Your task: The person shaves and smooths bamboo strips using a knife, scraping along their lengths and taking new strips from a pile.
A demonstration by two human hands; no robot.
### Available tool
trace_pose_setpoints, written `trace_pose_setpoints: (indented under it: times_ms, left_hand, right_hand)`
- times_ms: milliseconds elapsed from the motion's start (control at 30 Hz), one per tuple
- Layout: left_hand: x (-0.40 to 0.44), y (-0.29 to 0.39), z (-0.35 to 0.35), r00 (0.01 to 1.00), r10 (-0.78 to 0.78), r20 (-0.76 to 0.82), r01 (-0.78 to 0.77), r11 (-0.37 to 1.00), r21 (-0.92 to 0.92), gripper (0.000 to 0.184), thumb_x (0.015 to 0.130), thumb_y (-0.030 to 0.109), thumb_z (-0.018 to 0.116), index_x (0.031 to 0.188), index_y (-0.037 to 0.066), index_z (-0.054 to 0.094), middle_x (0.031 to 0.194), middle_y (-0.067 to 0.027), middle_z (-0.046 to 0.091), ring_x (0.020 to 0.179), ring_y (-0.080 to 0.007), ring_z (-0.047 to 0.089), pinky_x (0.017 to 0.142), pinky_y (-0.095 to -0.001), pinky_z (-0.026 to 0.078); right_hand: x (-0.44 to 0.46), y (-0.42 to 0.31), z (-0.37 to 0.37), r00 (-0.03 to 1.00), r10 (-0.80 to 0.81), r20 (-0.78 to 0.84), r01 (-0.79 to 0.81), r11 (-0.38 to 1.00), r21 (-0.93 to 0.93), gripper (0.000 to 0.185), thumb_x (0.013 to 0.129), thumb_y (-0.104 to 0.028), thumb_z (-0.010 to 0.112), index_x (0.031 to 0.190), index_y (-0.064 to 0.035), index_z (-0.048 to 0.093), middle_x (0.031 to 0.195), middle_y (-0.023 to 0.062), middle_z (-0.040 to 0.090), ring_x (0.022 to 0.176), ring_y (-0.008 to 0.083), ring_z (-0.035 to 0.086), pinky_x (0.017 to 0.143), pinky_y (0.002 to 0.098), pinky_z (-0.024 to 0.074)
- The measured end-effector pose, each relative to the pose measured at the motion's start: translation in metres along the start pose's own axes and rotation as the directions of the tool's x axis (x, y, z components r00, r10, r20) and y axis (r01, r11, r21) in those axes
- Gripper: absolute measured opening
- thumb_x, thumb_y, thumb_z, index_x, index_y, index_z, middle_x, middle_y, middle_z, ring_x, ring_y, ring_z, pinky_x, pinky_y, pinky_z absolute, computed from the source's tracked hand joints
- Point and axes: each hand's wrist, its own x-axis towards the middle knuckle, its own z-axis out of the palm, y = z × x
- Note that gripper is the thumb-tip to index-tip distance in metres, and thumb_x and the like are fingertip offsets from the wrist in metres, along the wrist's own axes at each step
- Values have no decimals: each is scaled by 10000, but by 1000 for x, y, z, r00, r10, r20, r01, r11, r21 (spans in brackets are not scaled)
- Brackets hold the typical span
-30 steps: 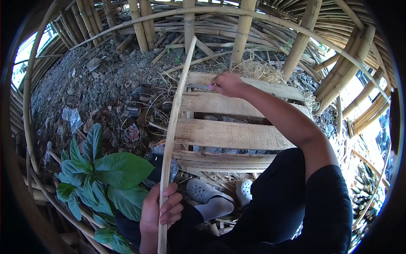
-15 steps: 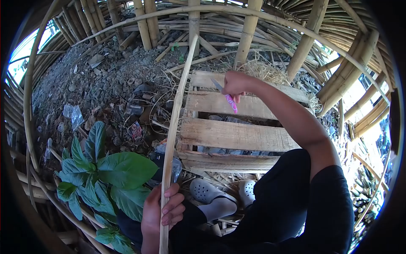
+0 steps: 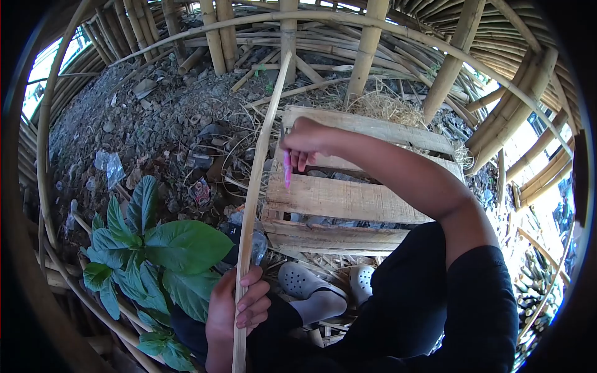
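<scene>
A long pale split-bamboo strip (image 3: 255, 180) stands slanting up and away from me. Its lower part is wrapped in the fingers of my left hand (image 3: 239, 304), above my lap. Farther out, my right hand (image 3: 303, 143) is closed around a knife (image 3: 287, 168) with a pink patterned handle, which points downward. The fist is beside the strip's upper half, on its right. Most of the blade is hidden now, so I cannot tell whether it touches the strip.
A slatted wooden pallet (image 3: 354, 199) lies in front of my grey clogs (image 3: 305, 280). At left grows a leafy green plant (image 3: 180, 248), with stony, littered soil (image 3: 149, 118) behind it. Bamboo posts (image 3: 367, 56) and a curved bamboo rail (image 3: 348, 18) stand at the back.
My right hand has moved left with the knife, from over the pallet to close beside the strip. The knife handle now hangs more upright. My left hand and the strip have barely moved.
</scene>
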Motion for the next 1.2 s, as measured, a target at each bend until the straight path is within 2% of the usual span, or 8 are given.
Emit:
trace_pose_setpoints:
  times_ms: [67, 300, 533, 833, 933, 1000, 1067, 1200]
  left_hand:
    - [-3, 0, 1, 999, 22, 24, -22, 1000, -18, 349, 1019, 350, 248, 806, 136, 422, 543, -10, 387, 369, -122, 362, 332, -235, 282]
    - [-18, 8, 1, 986, 117, 122, -98, 984, -149, 359, 1015, 374, 271, 855, 90, 421, 595, -63, 415, 424, -161, 407, 382, -259, 353]
    - [-14, 4, 5, 988, 111, 104, -101, 991, -90, 358, 1021, 360, 257, 832, 101, 418, 567, -44, 395, 393, -143, 382, 351, -246, 329]
    - [22, -9, -4, 999, 23, -31, -21, 998, 55, 309, 1014, 290, 279, 810, 117, 435, 520, -6, 380, 350, -109, 362, 294, -221, 279]
    - [28, -17, -2, 999, -19, -49, 24, 995, 98, 308, 1010, 275, 285, 791, 126, 442, 514, 10, 366, 344, -100, 343, 292, -220, 263]
    - [32, -25, 1, 993, -56, -108, 70, 988, 137, 313, 1009, 272, 291, 779, 128, 446, 512, 16, 357, 342, -96, 329, 293, -219, 251]
    - [36, -33, 4, 991, -72, -110, 88, 984, 152, 311, 1008, 271, 294, 778, 129, 447, 513, 19, 357, 344, -94, 325, 294, -221, 247]
    - [41, -50, 6, 983, -136, -122, 156, 972, 176, 317, 1013, 286, 300, 779, 126, 443, 515, 21, 356, 348, -90, 312, 295, -224, 239]
  right_hand:
    - [1, -4, -14, 986, -63, -155, 63, 998, -5, 252, 804, -161, 575, 775, 81, 636, 662, 175, 660, 503, 219, 654, 358, 294, 431]
    - [-10, 9, -27, 999, -8, -31, 3, 988, -154, 379, 855, -223, 551, 863, 155, 584, 745, 238, 650, 618, 297, 684, 542, 382, 591]
    - [-16, 19, -33, 986, -94, -136, 84, 993, -80, 366, 892, -206, 518, 816, 150, 546, 746, 223, 638, 604, 293, 678, 517, 371, 596]
    - [-59, 33, -33, 757, -221, -614, 382, 914, 141, 261, 904, -213, 533, 922, 47, 521, 752, 169, 608, 492, 225, 610, 423, 336, 521]
    - [-86, 33, -24, 811, -185, -555, 275, 958, 82, 292, 885, -232, 583, 1031, 16, 532, 826, 179, 604, 555, 218, 609, 491, 332, 513]
    - [-104, 36, -7, 798, -497, -343, 380, 854, -355, 351, 864, -253, 633, 1095, -2, 553, 847, 165, 617, 683, 213, 631, 608, 357, 522]
    - [-117, 41, 9, 638, -769, -47, 635, 559, -532, 390, 828, -260, 681, 1132, -36, 582, 808, 127, 647, 794, 228, 654, 696, 385, 521]
    - [-137, 52, 28, 738, -634, 229, 629, 525, -573, 322, 804, -287, 703, 1053, -92, 640, 771, 101, 663, 787, 266, 667, 681, 415, 519]
